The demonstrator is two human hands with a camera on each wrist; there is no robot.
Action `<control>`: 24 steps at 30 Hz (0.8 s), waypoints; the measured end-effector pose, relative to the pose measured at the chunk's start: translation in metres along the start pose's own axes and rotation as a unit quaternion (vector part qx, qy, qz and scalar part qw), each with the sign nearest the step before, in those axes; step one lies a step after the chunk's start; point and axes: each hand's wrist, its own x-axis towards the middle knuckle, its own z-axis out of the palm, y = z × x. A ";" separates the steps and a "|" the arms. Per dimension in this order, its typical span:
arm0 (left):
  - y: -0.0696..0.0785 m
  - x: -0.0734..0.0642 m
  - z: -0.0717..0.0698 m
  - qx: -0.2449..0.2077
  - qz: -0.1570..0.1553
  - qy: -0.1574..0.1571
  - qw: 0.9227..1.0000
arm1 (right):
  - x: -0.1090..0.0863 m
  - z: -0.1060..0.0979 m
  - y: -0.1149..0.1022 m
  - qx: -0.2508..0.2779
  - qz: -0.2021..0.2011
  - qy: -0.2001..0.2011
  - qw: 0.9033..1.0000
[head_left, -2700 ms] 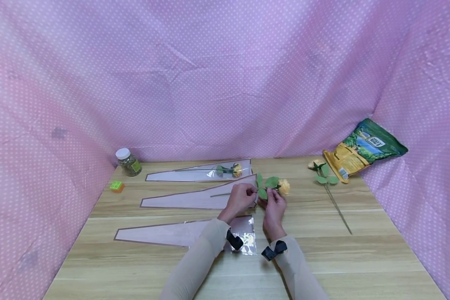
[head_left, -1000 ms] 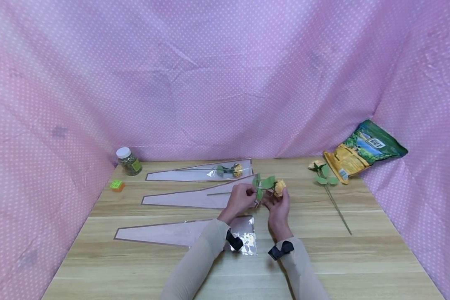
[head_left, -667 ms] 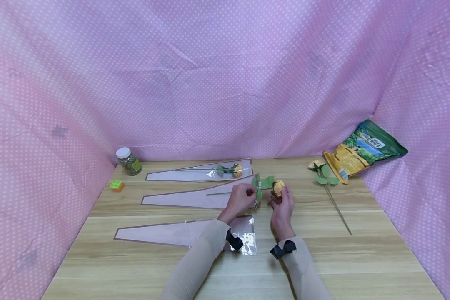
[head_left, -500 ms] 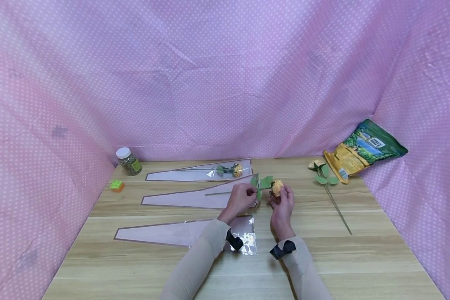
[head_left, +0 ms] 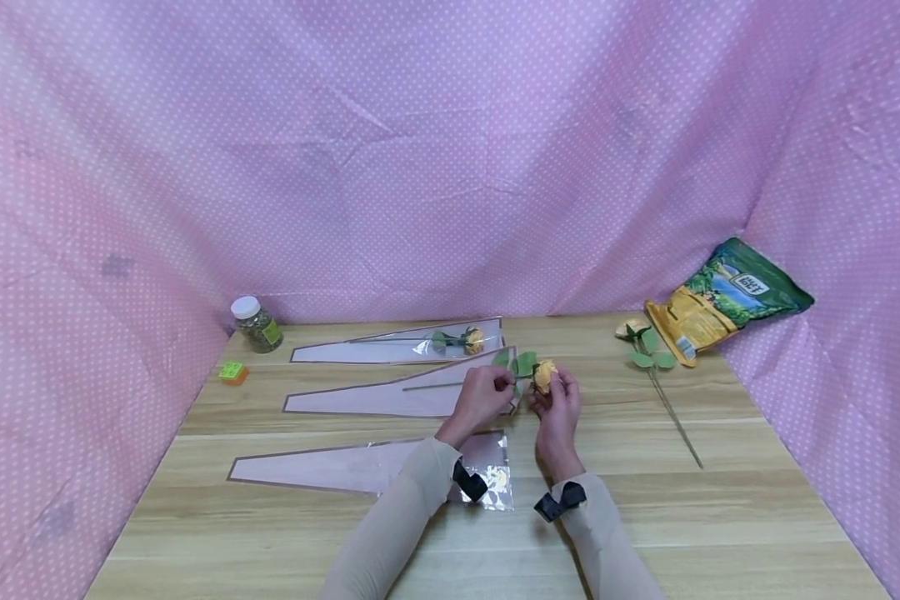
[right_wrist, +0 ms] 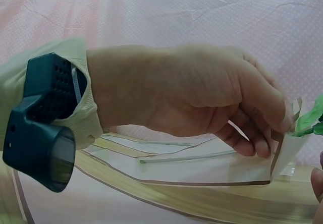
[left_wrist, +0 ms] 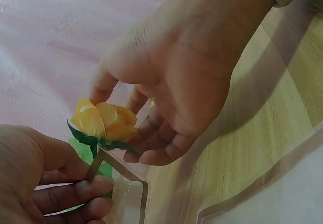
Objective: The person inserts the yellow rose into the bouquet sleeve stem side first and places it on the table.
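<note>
Pink cloth with small white dots (head_left: 450,167) hangs behind and to both sides of a pale wood-grain table (head_left: 690,533). A person in beige sleeves works near its middle, with a dark camera on each wrist.

The left hand (head_left: 482,396) pinches the brown-edged wide end of the middle sleeve (head_left: 375,400), thumb and fingertips pressed together on the rim. The right hand (head_left: 559,407) curves loosely around the bloom of a yellow rose (head_left: 544,377) — thumb on one side, bent fingers on the other — with the palm standing away from the petals. The rose lies crosswise: its bloom is just beyond the sleeve's wide end, its green leaves are by the rim, and its thin stem points left along the pale panel.

Behind, a far sleeve (head_left: 345,352) contains a second yellow rose (head_left: 474,340). A near sleeve (head_left: 315,471) lies closer to the person, partly under the left forearm. To the right, a loose rose (head_left: 643,360) rests beside a green-and-yellow bag (head_left: 727,300). At the table's far left corner stand a white-lidded jar (head_left: 258,325) and, just in front, a small green-and-orange block (head_left: 233,372).
</note>
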 end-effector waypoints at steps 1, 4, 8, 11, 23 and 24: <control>0.000 0.000 0.000 -0.001 0.000 -0.001 1.000 | 0.000 0.000 0.001 0.001 -0.001 0.000 1.000; 0.001 0.000 0.000 -0.002 -0.003 -0.003 1.000 | 0.001 0.002 0.002 0.003 -0.004 0.000 1.000; 0.003 0.000 0.001 0.002 -0.002 -0.002 1.000 | 0.001 0.002 0.004 -0.016 -0.002 -0.006 1.000; 0.004 -0.001 0.000 0.008 0.003 0.001 1.000 | 0.000 0.003 0.005 -0.027 0.000 -0.011 1.000; 0.004 -0.002 0.002 0.019 0.010 0.007 1.000 | -0.001 0.005 0.010 -0.019 -0.013 -0.012 1.000; 0.003 -0.002 0.002 0.019 0.015 0.008 1.000 | -0.001 0.005 0.009 -0.022 -0.011 -0.010 1.000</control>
